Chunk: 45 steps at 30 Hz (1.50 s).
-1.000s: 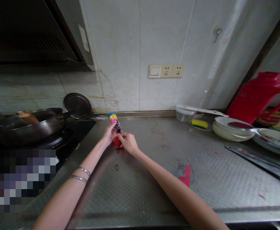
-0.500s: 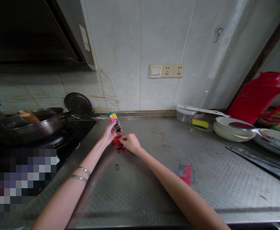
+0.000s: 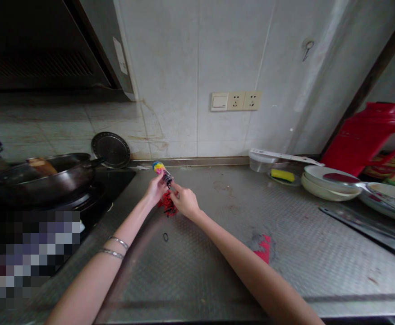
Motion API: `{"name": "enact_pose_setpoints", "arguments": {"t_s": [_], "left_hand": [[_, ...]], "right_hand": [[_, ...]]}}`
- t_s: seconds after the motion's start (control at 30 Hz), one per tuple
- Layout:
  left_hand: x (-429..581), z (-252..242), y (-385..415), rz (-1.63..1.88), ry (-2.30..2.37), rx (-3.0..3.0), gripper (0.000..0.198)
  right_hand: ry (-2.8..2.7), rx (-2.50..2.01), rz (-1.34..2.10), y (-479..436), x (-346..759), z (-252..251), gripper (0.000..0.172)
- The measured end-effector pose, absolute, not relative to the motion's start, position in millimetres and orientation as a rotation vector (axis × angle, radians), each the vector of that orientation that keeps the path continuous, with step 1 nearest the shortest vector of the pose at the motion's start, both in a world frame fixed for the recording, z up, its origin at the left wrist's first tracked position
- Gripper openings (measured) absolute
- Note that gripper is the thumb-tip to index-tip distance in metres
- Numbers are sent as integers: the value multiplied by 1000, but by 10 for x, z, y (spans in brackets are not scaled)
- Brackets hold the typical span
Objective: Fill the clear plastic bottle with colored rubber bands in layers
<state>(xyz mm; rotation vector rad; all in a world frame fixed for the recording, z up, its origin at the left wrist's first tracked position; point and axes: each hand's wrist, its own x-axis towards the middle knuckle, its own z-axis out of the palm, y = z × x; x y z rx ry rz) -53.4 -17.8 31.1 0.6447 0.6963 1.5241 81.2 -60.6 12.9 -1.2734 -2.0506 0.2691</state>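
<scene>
My left hand [image 3: 156, 188] is closed around a small clear container [image 3: 168, 179] with a blue, yellow and pink end [image 3: 158, 167]. It is tilted, its other end facing down and right, with dark contents showing inside. My right hand [image 3: 185, 200] has its fingertips pinched at that lower end; what they hold is too small to make out. Below both hands lies a pile of small red and black elastic bands [image 3: 168, 205], partly hidden by the fingers. One loose black elastic band [image 3: 165, 237] rests nearer to me on the metal counter [image 3: 170, 280].
On the left, a pan [image 3: 72, 174] sits on the black stove, with a round dark lid [image 3: 111, 150] against the wall. To the right are a yellow sponge [image 3: 282, 175], stacked bowls [image 3: 329, 189], a long dark utensil [image 3: 363, 230] and a red thermos [image 3: 366, 137].
My right hand has risen from the pile of elastic bands to the container's lower end. The container has tilted a little more in my left hand.
</scene>
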Motion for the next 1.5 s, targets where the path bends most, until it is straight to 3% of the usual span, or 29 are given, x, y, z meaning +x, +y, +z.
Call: {"name": "enact_pose_setpoints", "arguments": {"t_s": [0.17, 0.43, 0.73, 0.9, 1.07, 1.23, 1.5], "left_hand": [[-473, 319, -211, 1491, 674, 667, 13], [-405, 332, -273, 1393, 661, 697, 18], [-321, 322, -378, 1213, 650, 942, 27], [-354, 301, -375, 1233, 681, 916, 27], [-432, 295, -321, 1327, 712, 826, 23], [-531, 288, -253, 1348, 728, 782, 23], [-520, 262, -206, 1420, 721, 786, 15]], "right_hand": [[-2036, -1303, 242, -603, 828, 136, 39], [-2072, -1323, 373, -603, 775, 126, 59], [-1790, -1125, 853, -483, 676, 23, 71], [-1666, -950, 1356, -509, 621, 57, 70], [-1546, -800, 1518, -538, 591, 68, 56], [-1474, -761, 1504, -529, 574, 73, 33], [-1396, -933, 1234, -493, 640, 52, 29]]}}
